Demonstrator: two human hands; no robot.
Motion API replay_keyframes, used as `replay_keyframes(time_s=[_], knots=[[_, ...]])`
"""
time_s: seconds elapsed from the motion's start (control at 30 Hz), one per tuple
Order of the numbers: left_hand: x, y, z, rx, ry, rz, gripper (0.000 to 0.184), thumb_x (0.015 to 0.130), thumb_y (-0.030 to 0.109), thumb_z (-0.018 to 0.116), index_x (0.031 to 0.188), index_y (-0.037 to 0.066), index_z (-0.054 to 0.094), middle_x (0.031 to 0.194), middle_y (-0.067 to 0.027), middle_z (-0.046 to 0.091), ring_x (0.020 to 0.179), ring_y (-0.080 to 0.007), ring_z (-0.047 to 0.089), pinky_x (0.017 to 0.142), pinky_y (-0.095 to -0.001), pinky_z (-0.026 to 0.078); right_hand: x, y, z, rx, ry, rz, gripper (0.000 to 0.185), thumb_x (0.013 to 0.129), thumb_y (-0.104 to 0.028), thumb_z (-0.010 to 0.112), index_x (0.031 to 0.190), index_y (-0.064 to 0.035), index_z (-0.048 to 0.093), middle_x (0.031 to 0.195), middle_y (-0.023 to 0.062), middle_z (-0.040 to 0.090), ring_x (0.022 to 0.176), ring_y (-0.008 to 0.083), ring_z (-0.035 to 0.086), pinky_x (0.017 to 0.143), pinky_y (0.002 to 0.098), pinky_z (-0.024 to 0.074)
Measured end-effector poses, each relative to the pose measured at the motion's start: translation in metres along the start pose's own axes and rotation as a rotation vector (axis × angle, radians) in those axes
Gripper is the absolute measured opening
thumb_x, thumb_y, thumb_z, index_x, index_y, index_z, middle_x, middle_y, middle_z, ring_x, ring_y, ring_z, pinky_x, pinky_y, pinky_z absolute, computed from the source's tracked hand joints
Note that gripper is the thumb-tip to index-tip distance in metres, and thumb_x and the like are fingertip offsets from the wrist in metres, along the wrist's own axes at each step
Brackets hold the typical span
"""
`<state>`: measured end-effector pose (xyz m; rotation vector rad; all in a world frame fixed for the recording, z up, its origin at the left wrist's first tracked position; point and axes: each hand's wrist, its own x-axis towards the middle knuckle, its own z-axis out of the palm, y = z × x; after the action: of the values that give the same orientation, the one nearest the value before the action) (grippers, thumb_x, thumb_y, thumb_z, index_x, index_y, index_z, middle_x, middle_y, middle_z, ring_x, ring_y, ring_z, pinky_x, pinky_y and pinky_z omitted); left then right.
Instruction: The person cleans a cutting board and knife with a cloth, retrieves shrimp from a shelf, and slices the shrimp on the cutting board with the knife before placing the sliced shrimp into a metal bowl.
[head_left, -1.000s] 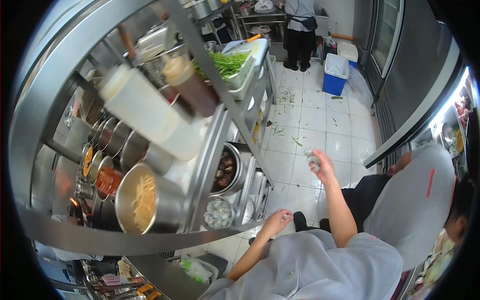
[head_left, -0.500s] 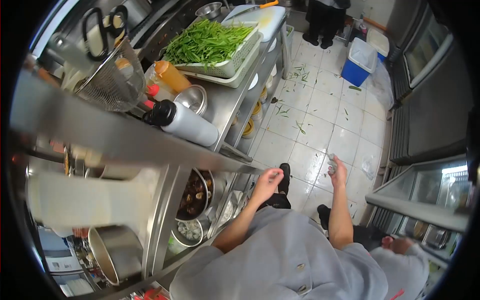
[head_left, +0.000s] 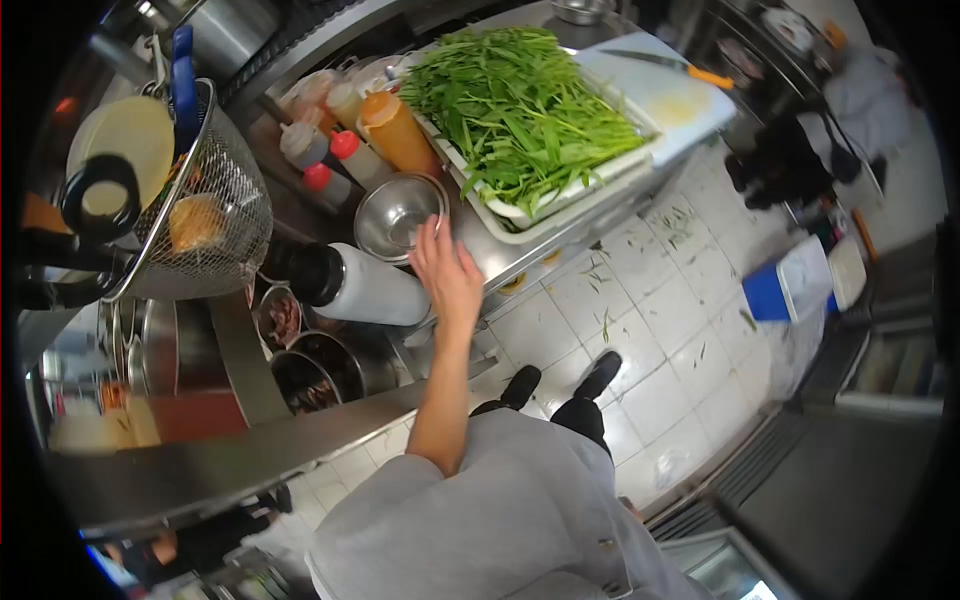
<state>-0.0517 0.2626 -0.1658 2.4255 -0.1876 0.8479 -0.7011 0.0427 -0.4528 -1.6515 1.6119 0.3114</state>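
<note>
My left hand [head_left: 447, 275] reaches over the steel counter with its fingers stretched and apart. Its fingertips overlap the near rim of a small steel bowl [head_left: 388, 222]; whether they touch it I cannot tell. Just below the hand lies a white bottle with a black cap [head_left: 375, 288]. Squeeze bottles stand behind the bowl, among them an orange one [head_left: 392, 130]. To the right, leafy greens [head_left: 530, 120] fill a white plastic basket [head_left: 638, 140]. My right hand is out of view, on the far side of my body.
A wire mesh strainer [head_left: 225, 215] hangs at left. Pots [head_left: 345, 360] sit below counter level. A knife [head_left: 665, 62] rests on a white cutting board [head_left: 640, 85]. A blue bin [head_left: 768, 292] stands on the tiled floor [head_left: 640, 370], which has scattered leaves. Another person [head_left: 790, 160] is at upper right.
My left hand has moved up and forward to the small bowl. My right hand, earlier holding something small and greyish, has left the view. My view has turned and come nearer the counter.
</note>
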Motion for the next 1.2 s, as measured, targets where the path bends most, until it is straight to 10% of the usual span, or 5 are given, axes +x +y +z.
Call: replay_keyframes(time_s=[0.27, 0.57, 0.83, 0.97, 1.2], knots=[[0.060, -0.003, -0.014, 0.327, -0.462, -0.475, 0.034, 0.084, 0.023, 0.073, 0.113, 0.005, 0.072, 0.104, -0.0187, 0.072, 0.105, -0.0357, 0.066, 0.095, -0.0455, 0.048, 0.200, -0.248, -0.153, 0.483, -0.136, 0.006, 0.020, 0.089, -0.027, 0.068, 0.088, -0.0072, 0.070, 0.064, 0.0010, 0.057, 0.047, 0.0109, 0.049, 0.037, 0.0254, 0.0346], [0.092, -0.017, -0.034, 0.081, -0.041, -0.618, 0.031, 0.080, 0.026, 0.080, 0.099, 0.003, 0.074, 0.074, -0.0114, 0.071, 0.064, -0.0180, 0.063, 0.065, -0.0340, 0.050, 0.363, -0.473, -0.280, 0.557, -0.141, -0.338, 0.020, 0.093, -0.026, 0.065, 0.103, -0.0085, 0.070, 0.076, 0.0021, 0.065, 0.049, 0.0070, 0.045, 0.039, 0.0200, 0.0295], [0.145, 0.065, -0.087, -0.054, 0.286, -0.533, 0.023, 0.092, 0.021, 0.071, 0.097, -0.001, 0.069, 0.077, 0.0044, 0.063, 0.069, -0.0052, 0.050, 0.062, -0.0225, 0.040, 0.405, -0.560, -0.287, 0.507, -0.143, -0.701, 0.017, 0.094, -0.023, 0.067, 0.097, -0.0064, 0.069, 0.076, -0.0020, 0.063, 0.056, 0.0046, 0.049, 0.047, 0.0210, 0.0364], [0.172, 0.137, -0.092, -0.393, 0.356, -0.559, 0.016, 0.093, 0.014, 0.071, 0.100, 0.000, 0.068, 0.082, 0.0032, 0.065, 0.073, -0.0029, 0.052, 0.064, -0.0196, 0.040, 0.342, -0.597, -0.313, 0.585, -0.139, -0.486, 0.015, 0.094, -0.023, 0.067, 0.095, -0.0089, 0.069, 0.079, -0.0043, 0.062, 0.063, 0.0034, 0.049, 0.052, 0.0195, 0.0349], [0.207, 0.227, 0.019, -0.525, 0.060, -0.413, 0.020, 0.082, 0.003, 0.079, 0.096, 0.001, 0.064, 0.085, 0.0015, 0.064, 0.076, -0.0060, 0.057, 0.069, -0.0215, 0.046, 0.284, -0.769, -0.309, 0.340, -0.241, -0.920, 0.014, 0.095, -0.018, 0.066, 0.098, -0.0043, 0.067, 0.087, -0.0034, 0.059, 0.067, 0.0052, 0.048, 0.054, 0.0212, 0.0378]])
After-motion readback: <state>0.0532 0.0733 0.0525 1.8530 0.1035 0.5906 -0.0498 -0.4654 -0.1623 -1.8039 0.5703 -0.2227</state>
